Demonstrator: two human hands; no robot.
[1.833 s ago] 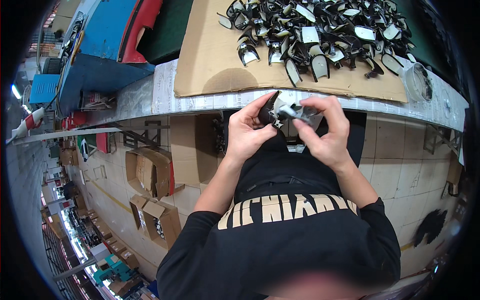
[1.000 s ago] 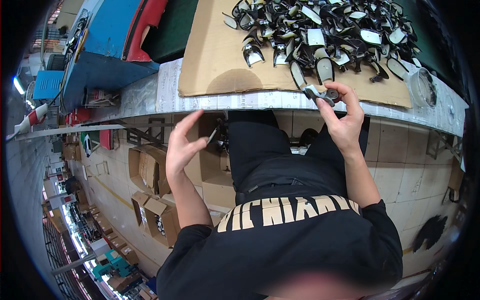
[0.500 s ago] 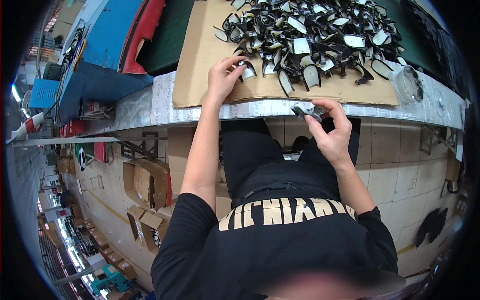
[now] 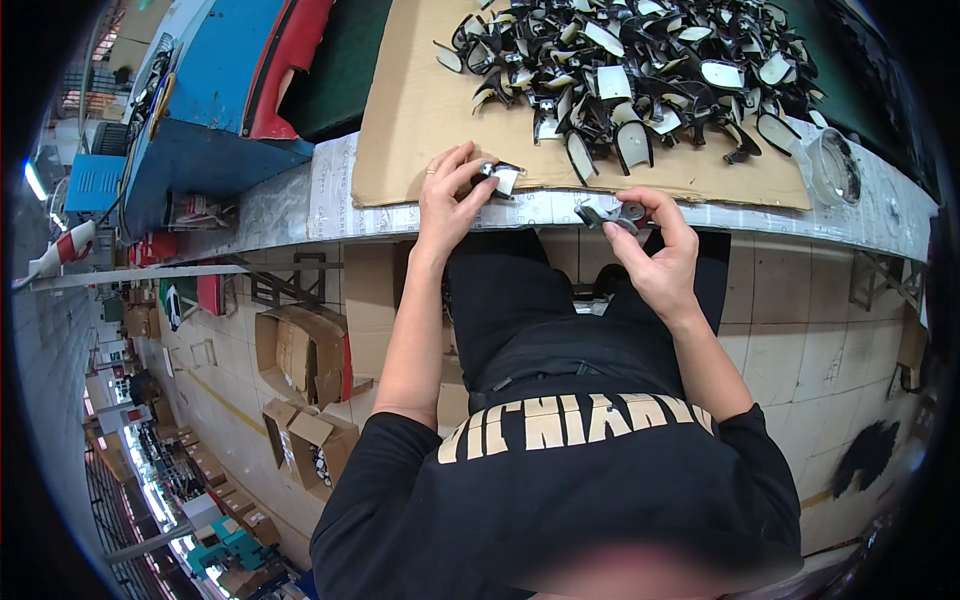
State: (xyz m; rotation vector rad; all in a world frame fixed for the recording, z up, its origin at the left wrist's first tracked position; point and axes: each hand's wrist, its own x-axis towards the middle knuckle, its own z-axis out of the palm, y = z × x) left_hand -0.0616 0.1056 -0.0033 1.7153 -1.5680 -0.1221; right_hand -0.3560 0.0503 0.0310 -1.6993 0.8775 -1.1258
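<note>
My left hand (image 4: 450, 195) pinches a small black curved piece with a white face (image 4: 508, 180) by its metal end, just above the front part of the cardboard sheet (image 4: 400, 130). Held near the table's front edge, a small grey metallic part with a round wheel-like bit (image 4: 632, 211) is between the thumb and fingers of my right hand (image 4: 664, 255). Its exact kind I cannot make out. Beyond both hands lies a big heap of similar black curved pieces with cream or white faces (image 4: 633, 146), several at its near side lying apart.
A clear round plastic tub (image 4: 832, 168) stands at the table's right. Left of the cardboard are a blue machine housing (image 4: 215, 90) and a red panel (image 4: 285, 75). Below the table, open cardboard boxes (image 4: 305, 350) sit on the tiled floor.
My left hand has drawn the black curved piece toward me and slightly right, off the heap's near left side. The right hand with the grey part has barely moved.
</note>
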